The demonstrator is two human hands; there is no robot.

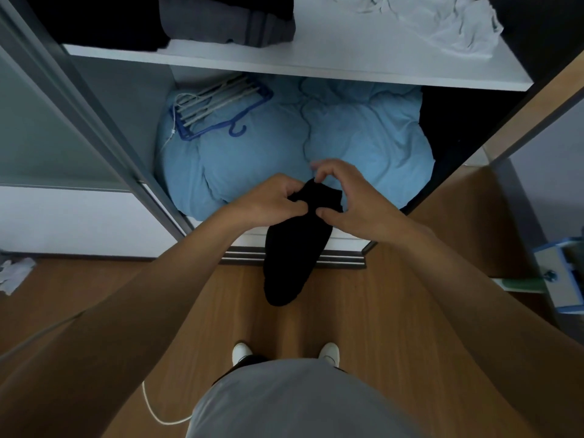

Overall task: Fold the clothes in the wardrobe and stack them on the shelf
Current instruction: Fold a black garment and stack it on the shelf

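A black garment [294, 254] hangs in front of me over the wardrobe's bottom rail. My left hand [271, 202] grips its upper edge with curled fingers. My right hand [350, 197] pinches the same edge from the right, thumb below and fingers above. The white shelf [316, 58] runs across the top of the view. On it lie a folded dark grey stack [227, 22] at the left and a crumpled white garment [442, 23] at the right.
A light blue duvet [347, 137] fills the wardrobe's bottom, with blue and white hangers [215, 105] on it. A sliding door frame [104, 131] stands at the left. A wooden panel [521, 121] stands at the right. A blue-and-white box [565, 273] and white cloth [15, 273] lie on the floor.
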